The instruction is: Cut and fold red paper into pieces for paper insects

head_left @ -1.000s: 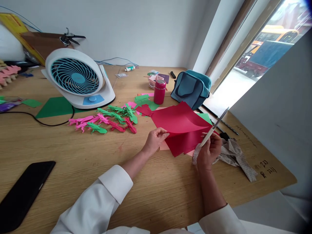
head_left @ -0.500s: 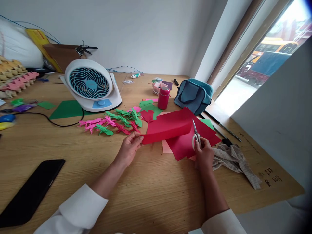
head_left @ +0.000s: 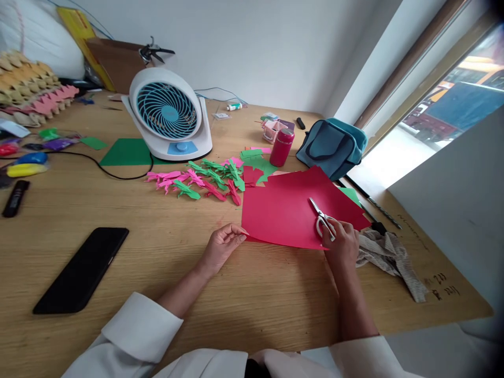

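Wooden table (head_left: 260,294): left hand (head_left: 224,247) pinched on one red sheet (head_left: 279,215), right hand (head_left: 342,243) around one pair of scissors (head_left: 322,214)

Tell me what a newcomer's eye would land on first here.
Probably the large bright-red paper sheet just beyond the hands, its near left corner pinched by the left hand, while the right hand holds white-handled metal scissors over its right side. Next, the folded pink, green and red paper figures left of the sheet, and the round white-and-blue fan standing behind them.
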A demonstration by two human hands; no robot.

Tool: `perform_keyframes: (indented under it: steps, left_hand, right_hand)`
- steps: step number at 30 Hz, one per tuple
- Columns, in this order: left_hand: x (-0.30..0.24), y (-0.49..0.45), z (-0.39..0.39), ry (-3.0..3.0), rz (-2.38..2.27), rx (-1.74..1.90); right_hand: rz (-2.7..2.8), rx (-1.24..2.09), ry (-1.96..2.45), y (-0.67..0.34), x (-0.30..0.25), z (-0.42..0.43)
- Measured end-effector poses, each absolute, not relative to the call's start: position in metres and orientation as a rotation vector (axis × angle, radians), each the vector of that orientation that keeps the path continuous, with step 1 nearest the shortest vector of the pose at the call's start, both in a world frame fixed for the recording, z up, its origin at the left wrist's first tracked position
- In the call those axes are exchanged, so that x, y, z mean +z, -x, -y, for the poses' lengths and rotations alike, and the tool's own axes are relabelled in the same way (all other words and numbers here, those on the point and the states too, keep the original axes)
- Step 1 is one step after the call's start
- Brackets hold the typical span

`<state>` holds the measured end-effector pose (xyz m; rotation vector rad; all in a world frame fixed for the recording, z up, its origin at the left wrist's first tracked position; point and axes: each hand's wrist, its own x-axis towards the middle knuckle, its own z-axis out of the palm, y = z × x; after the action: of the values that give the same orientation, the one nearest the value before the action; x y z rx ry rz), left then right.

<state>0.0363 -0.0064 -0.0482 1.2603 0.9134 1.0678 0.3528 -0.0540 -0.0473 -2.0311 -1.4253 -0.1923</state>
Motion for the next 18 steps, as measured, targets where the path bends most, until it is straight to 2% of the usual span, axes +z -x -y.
perform_keyframes:
  steps: [3, 5, 10, 18]
  left_hand:
    - [-0.051, -0.035, 0.007, -1.159, -0.899, 1.080]
    - [-0.052, -0.034, 0.006, -1.095, -0.902, 1.098]
    - [-0.052, -0.033, 0.006, -1.055, -0.892, 1.113]
    - [-0.053, -0.033, 0.008, -1.118, -0.851, 1.082]
  right_hand:
    - [1.502, 0.313, 1.735, -0.339, -0.033, 0.080]
    - [1.503, 0.500, 1.626, -0.333, -0.026, 0.096]
    - [1.525, 0.569, 1.489, -0.326, -0.010, 0.115]
    - [1.900, 0.572, 1.502, -0.292, 0.019, 0.107]
